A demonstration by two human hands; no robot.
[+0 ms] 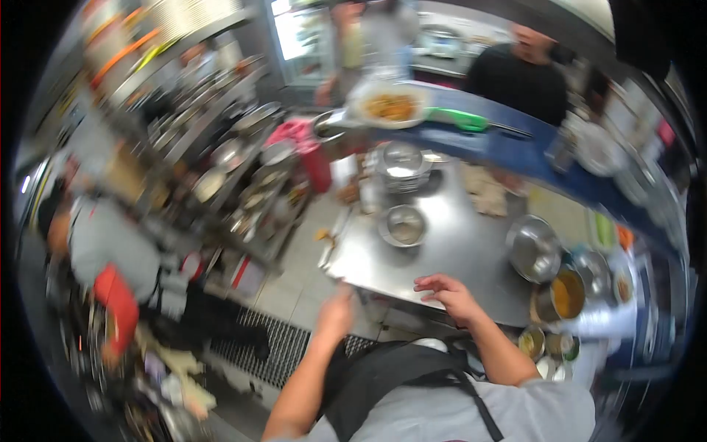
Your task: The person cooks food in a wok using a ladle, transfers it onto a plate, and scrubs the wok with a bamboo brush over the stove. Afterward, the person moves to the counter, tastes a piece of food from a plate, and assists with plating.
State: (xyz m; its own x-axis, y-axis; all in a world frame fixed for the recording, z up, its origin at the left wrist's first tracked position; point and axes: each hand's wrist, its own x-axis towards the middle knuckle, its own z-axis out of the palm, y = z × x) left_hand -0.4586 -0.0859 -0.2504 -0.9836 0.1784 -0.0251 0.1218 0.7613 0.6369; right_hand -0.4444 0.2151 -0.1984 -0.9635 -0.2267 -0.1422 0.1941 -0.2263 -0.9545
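My left hand (336, 313) is at the near left corner of the steel table (449, 250), smeared by motion, so its fingers are unclear. Near the table's front edge, my right hand (449, 296) holds nothing, with its fingers apart and bent. Beyond both hands, a steel bowl (403, 225) rests on the table. Stacked metal bowls (402, 163) stand farther back, and a large metal bowl (533, 249) lies to the right.
A blue shelf (508, 151) bears a plate of food (390, 105) and a green-handled utensil (460, 119). At right is a pot of orange liquid (565, 295). A co-worker (114, 239) stands left, near racks; a person in black (519, 79) stands beyond the shelf.
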